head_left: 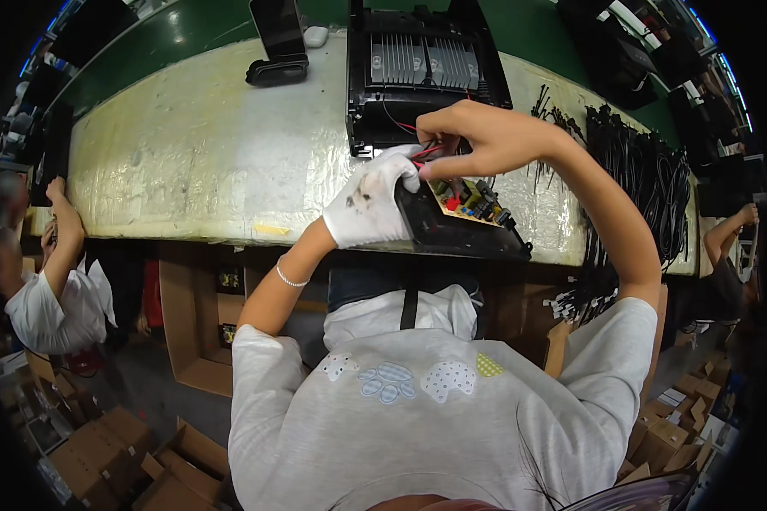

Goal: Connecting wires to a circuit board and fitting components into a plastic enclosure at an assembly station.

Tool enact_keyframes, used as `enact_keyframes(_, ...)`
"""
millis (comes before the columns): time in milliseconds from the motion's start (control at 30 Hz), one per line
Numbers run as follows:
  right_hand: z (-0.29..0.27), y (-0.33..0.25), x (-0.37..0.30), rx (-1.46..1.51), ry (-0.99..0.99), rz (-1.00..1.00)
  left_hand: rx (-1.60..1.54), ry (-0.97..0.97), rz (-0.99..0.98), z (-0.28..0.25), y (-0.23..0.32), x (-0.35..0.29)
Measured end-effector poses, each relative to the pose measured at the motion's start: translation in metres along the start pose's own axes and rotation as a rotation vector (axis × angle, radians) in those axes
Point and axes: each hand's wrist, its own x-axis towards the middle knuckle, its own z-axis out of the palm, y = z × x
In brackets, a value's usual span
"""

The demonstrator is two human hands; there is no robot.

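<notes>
My left hand [371, 202], in a stained white glove, lies over the left end of a black panel [464, 236] at the table's front edge. Its fingers are closed round red wires [426, 154]. My bare right hand [490, 140] arches above the panel, thumb and fingers closed on the same wires; the exact grip is partly hidden. On the panel sits a circuit board [477, 204] with yellow, red and black parts. Just beyond both hands stands an open black housing [379, 111] with finned metal heat sinks [426, 64], and thin wires run from it toward my fingers.
Bundles of black cables [643, 179] lie on the table's right side. A phone on a stand [279, 51] and a small white case [315, 37] are at the back. Cardboard boxes [200, 332] are below the table. Co-workers [55, 289] sit at both sides.
</notes>
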Motion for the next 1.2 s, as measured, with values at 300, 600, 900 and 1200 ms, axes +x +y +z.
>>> enact_keyframes(300, 0.014, 0.005, -0.019, -0.006, 0.271, 0.226, -0.217, 0.134, 0.071, 0.003, -0.013, 0.020)
enact_keyframes(600, 0.022, -0.001, -0.042, -0.339, 0.556, -0.146, -0.346, 0.113, 0.125, 0.004, -0.033, 0.039)
enact_keyframes(900, 0.010, -0.003, -0.023, -0.221, 0.301, -0.196, -0.308, 0.098, 0.040, 0.004, -0.034, 0.031)
enact_keyframes(1200, 0.014, -0.019, -0.016, -0.579, 0.150, -0.005, -0.326, 0.126, -0.026, 0.011, -0.036, 0.026)
